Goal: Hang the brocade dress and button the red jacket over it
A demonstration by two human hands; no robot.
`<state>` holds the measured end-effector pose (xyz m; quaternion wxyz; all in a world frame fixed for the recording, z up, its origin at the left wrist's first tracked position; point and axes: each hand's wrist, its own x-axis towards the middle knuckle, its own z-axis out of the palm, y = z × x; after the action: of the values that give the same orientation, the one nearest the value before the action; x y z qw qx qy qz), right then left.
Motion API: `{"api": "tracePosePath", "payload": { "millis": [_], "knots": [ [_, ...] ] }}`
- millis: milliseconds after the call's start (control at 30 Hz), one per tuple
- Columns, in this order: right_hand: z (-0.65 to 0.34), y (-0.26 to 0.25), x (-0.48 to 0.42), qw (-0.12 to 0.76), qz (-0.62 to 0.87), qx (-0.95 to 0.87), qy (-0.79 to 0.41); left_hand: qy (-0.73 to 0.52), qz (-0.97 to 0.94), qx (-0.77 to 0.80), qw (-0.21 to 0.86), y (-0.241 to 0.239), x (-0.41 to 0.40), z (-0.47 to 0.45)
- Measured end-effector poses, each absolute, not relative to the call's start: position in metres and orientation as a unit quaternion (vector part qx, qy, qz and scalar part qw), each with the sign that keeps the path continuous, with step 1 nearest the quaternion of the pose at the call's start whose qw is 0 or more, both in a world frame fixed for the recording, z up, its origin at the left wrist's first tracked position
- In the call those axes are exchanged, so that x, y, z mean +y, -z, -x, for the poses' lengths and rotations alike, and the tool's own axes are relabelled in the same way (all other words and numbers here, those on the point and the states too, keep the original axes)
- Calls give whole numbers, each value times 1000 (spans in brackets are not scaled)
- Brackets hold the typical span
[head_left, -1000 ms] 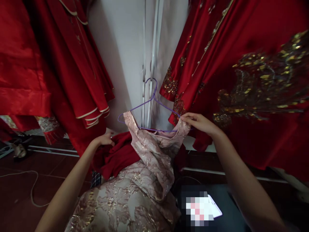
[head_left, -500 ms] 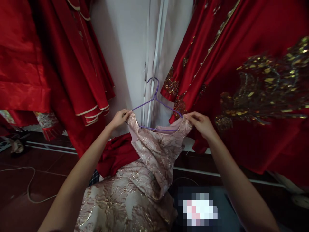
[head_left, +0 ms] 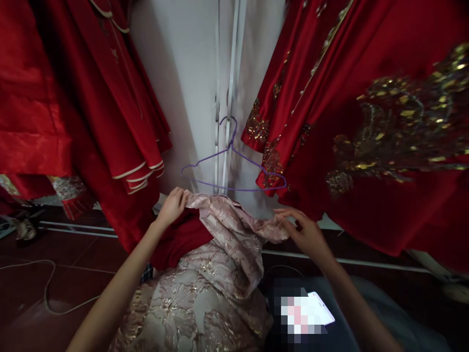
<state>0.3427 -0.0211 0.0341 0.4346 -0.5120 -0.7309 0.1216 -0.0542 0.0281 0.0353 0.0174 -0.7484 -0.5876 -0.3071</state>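
A pale pink brocade dress (head_left: 205, 283) with gold flower patterns lies across my lap, its top stretched between my two hands. My left hand (head_left: 172, 208) is closed on one shoulder of the dress. At the other shoulder, my right hand (head_left: 302, 229) pinches the fabric between thumb and fingers. Just above the neckline is a purple wire hanger (head_left: 230, 146), apart from the dress, its hook in front of white metal uprights. Red cloth (head_left: 183, 239) shows beneath the dress near my left hand.
Red garments (head_left: 84, 98) hang on the left. More red gowns (head_left: 311, 122) with gold sequins hang on the right. A lit phone (head_left: 320, 308), partly blurred out, lies at the lower right. A pale cable (head_left: 49, 293) runs over the dark red tiled floor (head_left: 22, 313).
The dress shoulders have come off the hanger. Both hands have moved down with the dress, while the hanger stays up with its whole frame uncovered.
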Motion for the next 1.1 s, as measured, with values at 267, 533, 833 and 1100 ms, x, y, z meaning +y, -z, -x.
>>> {"api": "tracePosePath", "payload": {
  "millis": [267, 533, 833, 1100],
  "knots": [
    [-334, -82, 5, 520, 537, -664, 13, 356, 825, -438, 20, -53, 46, -54],
    [-396, -74, 37, 520, 653, -543, 92, 354, 826, -438, -2, -31, 47, -66],
    [-383, -77, 38, 579, 588, -560, 71, 333, 823, -456, 58, -30, 42, -68],
    [-345, -104, 45, 584, 550, -589, 96, 335, 809, -477, 83, -32, 29, -74]
  ]
}}
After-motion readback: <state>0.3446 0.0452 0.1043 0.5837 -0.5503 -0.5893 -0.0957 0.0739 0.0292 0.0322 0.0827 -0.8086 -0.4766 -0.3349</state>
